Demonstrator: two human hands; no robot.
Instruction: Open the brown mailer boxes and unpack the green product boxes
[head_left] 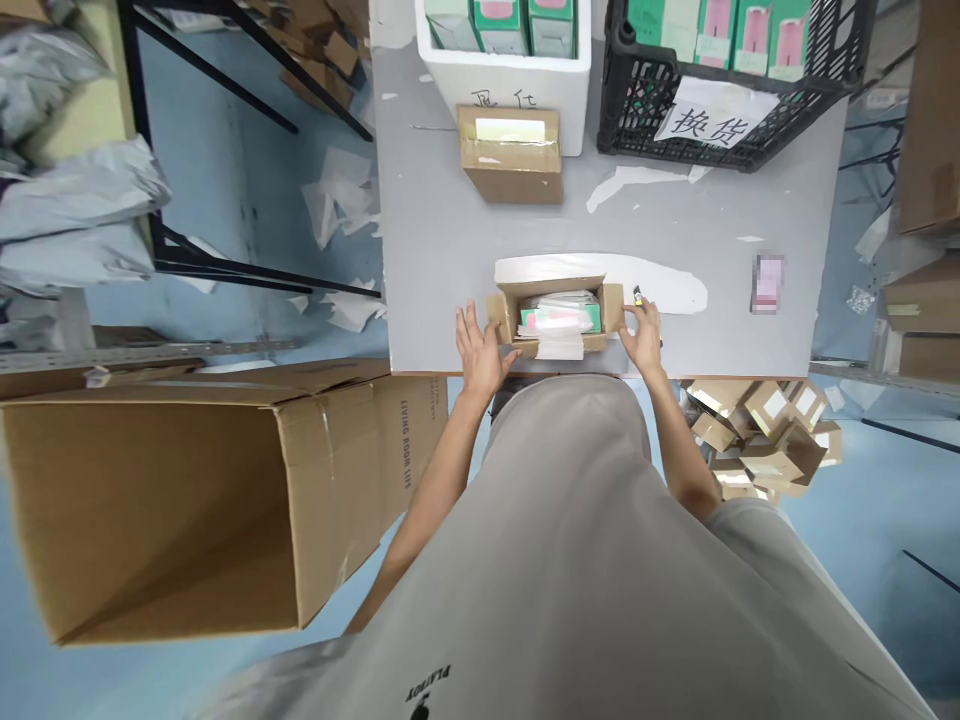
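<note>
A small open cardboard box (596, 342) sits at the table's near edge with its flaps folded out. Inside lie a green-and-white packet (592, 319) and some white paper or plastic wrapping (559, 318), part of which hangs over the near side. At the box's left end, my left hand (480, 358) has its fingers spread, the thumb close to the left flap. My right hand (643, 338) is closed by the right flap, fingertips at its edge. A small utility knife (638, 296), black and yellow, pokes out of that hand; most of it is hidden by the fingers.
Beyond the box stand a closed carton (511, 185), a white bin (517, 85) and a black crate (675, 80) with green-and-pink boxes. A blurred pink item (766, 284) lies right. A large open carton (337, 480) stands left; several small boxes (780, 450) lie on the floor.
</note>
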